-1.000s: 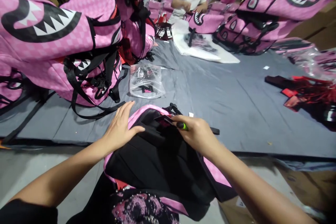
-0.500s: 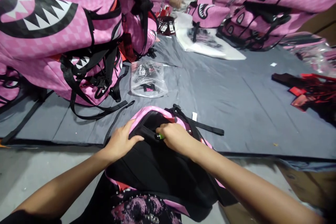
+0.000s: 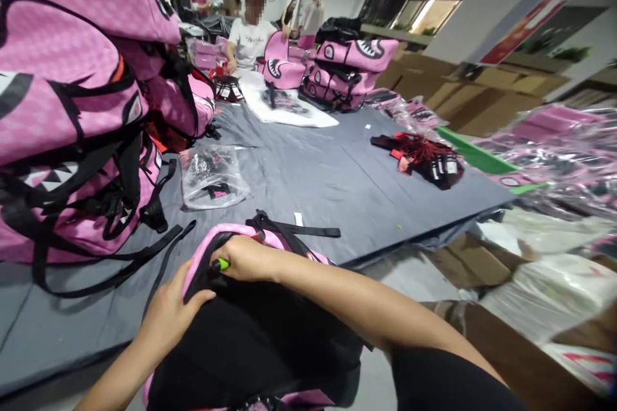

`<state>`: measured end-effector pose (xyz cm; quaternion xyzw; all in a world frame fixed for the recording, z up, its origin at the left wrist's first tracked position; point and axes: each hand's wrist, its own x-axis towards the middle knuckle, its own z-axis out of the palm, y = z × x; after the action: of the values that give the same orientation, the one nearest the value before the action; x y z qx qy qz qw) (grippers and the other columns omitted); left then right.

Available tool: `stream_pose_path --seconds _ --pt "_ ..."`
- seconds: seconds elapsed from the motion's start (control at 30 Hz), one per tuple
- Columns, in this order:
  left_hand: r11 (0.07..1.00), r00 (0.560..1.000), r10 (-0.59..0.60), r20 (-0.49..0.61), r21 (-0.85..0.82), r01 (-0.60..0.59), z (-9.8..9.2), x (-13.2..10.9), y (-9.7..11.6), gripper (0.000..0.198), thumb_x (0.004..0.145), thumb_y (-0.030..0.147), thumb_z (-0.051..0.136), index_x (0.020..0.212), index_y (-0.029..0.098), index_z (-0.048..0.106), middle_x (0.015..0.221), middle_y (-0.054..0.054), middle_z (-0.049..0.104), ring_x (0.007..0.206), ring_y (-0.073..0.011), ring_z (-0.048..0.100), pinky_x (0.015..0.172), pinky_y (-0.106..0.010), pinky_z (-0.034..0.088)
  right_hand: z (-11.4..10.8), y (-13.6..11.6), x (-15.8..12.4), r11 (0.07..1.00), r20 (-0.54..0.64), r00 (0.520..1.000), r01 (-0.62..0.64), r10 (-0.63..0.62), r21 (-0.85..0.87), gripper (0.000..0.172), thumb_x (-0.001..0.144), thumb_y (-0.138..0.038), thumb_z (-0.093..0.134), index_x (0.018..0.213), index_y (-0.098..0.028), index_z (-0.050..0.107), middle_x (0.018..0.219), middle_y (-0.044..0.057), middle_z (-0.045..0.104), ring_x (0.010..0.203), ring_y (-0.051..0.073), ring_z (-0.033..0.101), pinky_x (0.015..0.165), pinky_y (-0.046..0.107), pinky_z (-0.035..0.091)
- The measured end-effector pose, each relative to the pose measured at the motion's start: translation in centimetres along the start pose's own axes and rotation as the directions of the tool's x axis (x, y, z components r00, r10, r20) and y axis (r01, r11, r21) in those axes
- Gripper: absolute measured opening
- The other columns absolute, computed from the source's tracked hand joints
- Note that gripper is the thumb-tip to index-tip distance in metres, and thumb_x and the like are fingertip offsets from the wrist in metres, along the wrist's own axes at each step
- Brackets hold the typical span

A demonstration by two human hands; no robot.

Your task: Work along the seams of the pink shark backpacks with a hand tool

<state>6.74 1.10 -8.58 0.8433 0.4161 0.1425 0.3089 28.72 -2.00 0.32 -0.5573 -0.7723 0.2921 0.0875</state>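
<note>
A pink-edged backpack (image 3: 270, 334) with a black surface facing me rests against the near edge of the table. On its pink left rim, my left hand (image 3: 173, 305) is closed, thumb on the black side and fingers hidden behind. My right hand (image 3: 248, 258) is closed around a small green-and-black tool (image 3: 222, 263) near the bag's upper edge. The tool's kind and working end are not clear. A black strap (image 3: 313, 230) trails from the bag onto the grey tabletop.
Pink shark-mouth backpacks (image 3: 72, 58) are piled at the left. Beyond my bag lies a clear plastic bag (image 3: 212, 183); black-and-red tags (image 3: 424, 157) sit farther right. A co-worker (image 3: 250, 32) stands across the table (image 3: 308, 167). Cardboard boxes (image 3: 463, 93) and wrapped pink goods (image 3: 563, 160) fill the right.
The view has swung right and up. My right hand, with the green-and-black tool, has shifted left along the bag's upper edge, closer to my left hand, which still grips the rim.
</note>
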Motion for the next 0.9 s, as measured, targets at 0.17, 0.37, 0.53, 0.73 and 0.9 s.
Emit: stream_pose_path --seconds 0.17,0.37,0.53,0.73,0.9 --pt "0.977 0.971 0.211 -0.114 0.007 -0.211 -0.2 -0.5 1.8 0.069 0.093 0.042 0.056 0.154 0.024 0.028 0.153 -0.011 0.046 0.14 -0.0259 0.046 0.114 -0.044 0.044 0.4 0.0 -0.5 1.0 0.001 1.0 0.002 -0.002 -0.018 0.015 0.082 -0.003 0.057 0.083 -0.013 0.069 0.076 0.002 0.068 0.065 0.01 0.054 0.061 0.021 0.032" --pt "0.991 0.991 0.129 -0.036 -0.038 -0.131 -1.1 -0.7 2.8 0.073 0.094 0.035 0.057 0.156 0.026 0.021 0.159 -0.009 0.037 0.145 -0.0229 0.038 0.118 -0.041 0.038 -0.1 -0.4 -2.2 0.906 0.074 0.993 0.118 -0.097 -0.406 0.022 0.087 -0.005 0.051 0.097 -0.011 0.069 0.087 0.011 0.071 0.074 0.018 0.065 0.056 0.027 0.03" --pt "0.996 1.0 -0.006 0.001 -0.087 0.006 -1.0 -0.3 3.4 0.077 0.089 0.032 0.063 0.156 0.027 0.025 0.151 -0.009 0.049 0.135 -0.0264 0.052 0.11 -0.041 0.047 -0.6 2.3 -7.2 0.772 0.194 0.948 -0.078 0.254 -0.631 0.024 0.085 0.002 0.051 0.094 -0.01 0.071 0.079 0.014 0.072 0.073 0.024 0.072 0.058 0.028 0.039" --pt "0.975 0.992 -0.093 0.091 -0.195 0.109 -1.2 0.4 3.9 0.076 0.082 0.039 0.069 0.149 0.02 0.039 0.148 -0.012 0.052 0.133 -0.0282 0.054 0.111 -0.043 0.044 0.5 4.6 -10.7 0.787 -0.042 0.942 -0.302 0.332 -0.539 0.045 0.081 0.001 0.049 0.116 -0.02 0.067 0.106 0.012 0.073 0.083 0.025 0.074 0.065 0.031 0.052" --pt "0.967 0.978 -0.12 0.171 -0.203 0.154 -2.0 0.2 4.8 0.06 0.074 0.047 0.075 0.126 0.02 0.064 0.119 -0.01 0.072 0.11 -0.0315 0.067 0.096 -0.043 0.052 3.2 11.5 -17.5 0.833 -0.533 0.784 -0.5 0.318 -0.237 0.072 0.09 -0.045 0.054 0.155 -0.036 0.026 0.136 0.016 0.06 0.075 0.027 0.073 0.051 0.037 0.056"
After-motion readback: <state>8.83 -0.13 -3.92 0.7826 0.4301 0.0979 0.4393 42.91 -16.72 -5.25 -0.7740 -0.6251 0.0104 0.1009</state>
